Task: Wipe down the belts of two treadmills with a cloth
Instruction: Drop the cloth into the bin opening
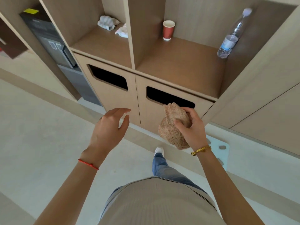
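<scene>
— Gripped in the right hand (193, 127) is a bunched tan cloth (173, 125), is it not?

— It is. Thumb and fingers curl round its middle, so one end pokes up past the knuckles and the other hangs below the palm. A gold bracelet (201, 150) sits on that wrist.

— And the left hand (110, 125)?

— It holds nothing. Its fingers are extended and only slightly bent, spread loosely, palm turned inward, raised in the air and touching no surface. A red string (88, 164) circles its wrist.

— Where does the cloth sit relative to the furniture?

— In front of a wooden cabinet (116, 98). The upper tip of the cloth overlaps the lower edge of the right-hand dark slot (168, 96); whether it touches the panel cannot be told. A second slot (108, 77) is cut in the left door.

— Below the hands?

— A beige top, a blue trouser leg and a white shoe (159, 151) on a pale floor.

— Farther back?

— Open shelves above the doors. The left bay holds two pale crumpled items (108, 22), possibly cloths. The right bay holds a red paper cup (168, 30) standing upright and, well apart from it, a clear plastic bottle (232, 36).
</scene>
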